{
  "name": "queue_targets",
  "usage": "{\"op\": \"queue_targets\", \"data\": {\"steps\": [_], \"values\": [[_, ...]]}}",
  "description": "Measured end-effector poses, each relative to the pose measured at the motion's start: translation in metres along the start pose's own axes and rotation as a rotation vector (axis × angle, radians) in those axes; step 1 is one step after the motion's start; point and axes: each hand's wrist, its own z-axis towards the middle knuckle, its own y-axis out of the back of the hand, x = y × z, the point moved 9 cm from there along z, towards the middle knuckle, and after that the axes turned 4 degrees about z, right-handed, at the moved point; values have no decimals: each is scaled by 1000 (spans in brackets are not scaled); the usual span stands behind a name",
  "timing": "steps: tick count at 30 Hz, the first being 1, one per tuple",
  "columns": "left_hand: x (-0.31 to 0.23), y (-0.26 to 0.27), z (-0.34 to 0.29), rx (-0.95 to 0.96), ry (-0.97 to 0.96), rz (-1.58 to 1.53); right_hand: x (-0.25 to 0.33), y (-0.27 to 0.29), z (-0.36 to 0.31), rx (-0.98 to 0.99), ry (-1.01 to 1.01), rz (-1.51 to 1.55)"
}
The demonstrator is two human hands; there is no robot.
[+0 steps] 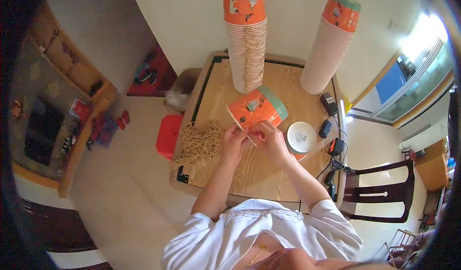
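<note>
The left hand [231, 143] and right hand [270, 139] pinch the orange paper tub [258, 108] at its rim above the tabletop [254, 180]; left stack [239, 44] appears corded, right stack [329, 47] uncorded, loose twine [201, 143] unfitted

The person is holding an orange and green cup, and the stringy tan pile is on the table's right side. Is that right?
Not quite: the stringy tan pile is on the table's left side, as the head view shows. The person is holding the orange and green cup.
</note>
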Motion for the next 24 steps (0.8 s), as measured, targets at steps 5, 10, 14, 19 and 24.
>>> {"op": "queue_targets", "data": {"steps": [5,10,14,19,24], "values": [[3,10,-3,-35,-30,23,0,2,3,-4,-86,56],[-1,7,-5,-53,-20,17,-2,-4,1,46,-37,-68],[0,14,-7,-126,35,140,6,-5,1,130,44,-196],[11,32,-4,-101,25,270,9,-7,0,151,204,-416],[0,27,-1,-65,16,119,-7,4,5,206,-59,-167]]}}
